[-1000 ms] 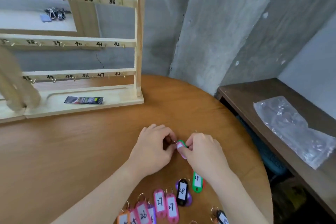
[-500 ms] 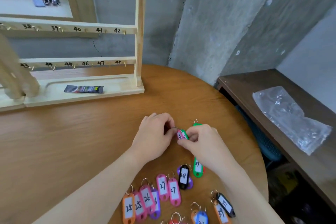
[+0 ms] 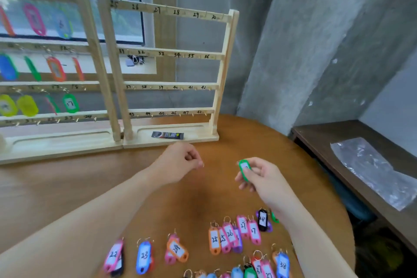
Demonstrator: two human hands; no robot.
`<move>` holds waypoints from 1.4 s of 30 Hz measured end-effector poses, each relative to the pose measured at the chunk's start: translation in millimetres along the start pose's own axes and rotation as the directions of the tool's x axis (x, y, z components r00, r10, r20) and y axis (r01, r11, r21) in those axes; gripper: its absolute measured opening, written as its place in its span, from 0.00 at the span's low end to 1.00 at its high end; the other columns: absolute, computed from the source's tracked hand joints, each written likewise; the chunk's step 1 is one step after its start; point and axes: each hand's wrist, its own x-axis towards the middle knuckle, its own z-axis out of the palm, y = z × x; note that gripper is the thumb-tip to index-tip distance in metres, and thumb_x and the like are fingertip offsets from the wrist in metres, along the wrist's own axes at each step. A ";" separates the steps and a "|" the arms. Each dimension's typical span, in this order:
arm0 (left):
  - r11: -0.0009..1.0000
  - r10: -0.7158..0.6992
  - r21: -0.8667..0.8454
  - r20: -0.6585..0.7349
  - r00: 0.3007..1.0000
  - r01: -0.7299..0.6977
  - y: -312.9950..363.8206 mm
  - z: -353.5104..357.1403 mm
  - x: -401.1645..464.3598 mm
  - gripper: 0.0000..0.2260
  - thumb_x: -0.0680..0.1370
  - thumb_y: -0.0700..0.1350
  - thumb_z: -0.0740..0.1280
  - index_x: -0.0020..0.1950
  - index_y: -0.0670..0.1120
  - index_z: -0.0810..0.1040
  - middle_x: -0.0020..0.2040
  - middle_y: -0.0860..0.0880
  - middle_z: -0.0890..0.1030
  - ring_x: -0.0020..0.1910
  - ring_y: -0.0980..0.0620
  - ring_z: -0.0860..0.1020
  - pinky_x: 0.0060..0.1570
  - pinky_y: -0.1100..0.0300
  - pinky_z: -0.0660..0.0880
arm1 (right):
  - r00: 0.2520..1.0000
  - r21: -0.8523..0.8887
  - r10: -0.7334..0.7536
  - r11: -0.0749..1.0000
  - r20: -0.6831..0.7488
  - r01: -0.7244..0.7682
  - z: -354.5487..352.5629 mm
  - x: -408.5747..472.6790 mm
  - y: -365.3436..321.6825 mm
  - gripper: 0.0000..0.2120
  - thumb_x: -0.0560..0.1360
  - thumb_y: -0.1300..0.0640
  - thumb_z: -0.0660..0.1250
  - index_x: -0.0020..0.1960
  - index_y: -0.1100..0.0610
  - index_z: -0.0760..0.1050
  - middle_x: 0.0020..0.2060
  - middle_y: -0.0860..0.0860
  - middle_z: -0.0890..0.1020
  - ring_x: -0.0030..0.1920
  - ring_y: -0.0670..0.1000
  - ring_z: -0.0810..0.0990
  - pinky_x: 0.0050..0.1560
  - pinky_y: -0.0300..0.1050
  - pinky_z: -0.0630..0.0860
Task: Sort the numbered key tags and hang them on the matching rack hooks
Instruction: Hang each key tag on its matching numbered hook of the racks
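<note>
Round wooden table (image 3: 67,187) by a bare concrete wall: you hold one tag, not yet hung.

Your right hand (image 3: 261,178) pinches the green plastic key tag (image 3: 244,169), its number unreadable, in front of the pale wooden hook rack (image 3: 171,84); your left hand (image 3: 180,162) curls round something small, perhaps a ring. Misread that number and it lands on the wrong hook; reaching over could scatter the sorted row of coloured tags (image 3: 234,232) nearest you.
</note>
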 end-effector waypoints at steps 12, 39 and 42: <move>0.970 -0.174 0.109 -0.323 0.930 0.219 -71.5 -178.5 -154.5 0.07 0.80 0.42 0.69 0.42 0.47 0.79 0.33 0.55 0.85 0.34 0.56 0.80 0.43 0.51 0.79 | 0.970 0.258 -0.078 0.966 0.229 0.016 187.7 -10.8 -96.4 0.08 0.85 0.56 0.60 0.52 0.57 0.76 0.32 0.50 0.72 0.30 0.48 0.75 0.39 0.47 0.72; 0.993 -0.021 0.092 -0.472 0.881 0.073 -92.3 -270.2 -104.7 0.05 0.82 0.44 0.66 0.47 0.50 0.78 0.40 0.53 0.83 0.41 0.55 0.82 0.47 0.56 0.79 | 0.975 0.294 -0.219 0.935 0.046 0.197 315.0 96.3 -192.5 0.08 0.84 0.56 0.61 0.52 0.58 0.77 0.35 0.53 0.78 0.27 0.49 0.78 0.30 0.37 0.71; 0.997 -0.016 0.056 -0.499 0.867 0.050 -92.2 -259.8 -84.7 0.07 0.82 0.42 0.65 0.45 0.49 0.78 0.36 0.55 0.82 0.35 0.59 0.79 0.40 0.57 0.77 | 0.975 0.263 -0.211 0.947 0.068 0.186 312.6 101.6 -188.8 0.09 0.85 0.55 0.61 0.52 0.57 0.78 0.34 0.53 0.78 0.27 0.48 0.78 0.27 0.35 0.71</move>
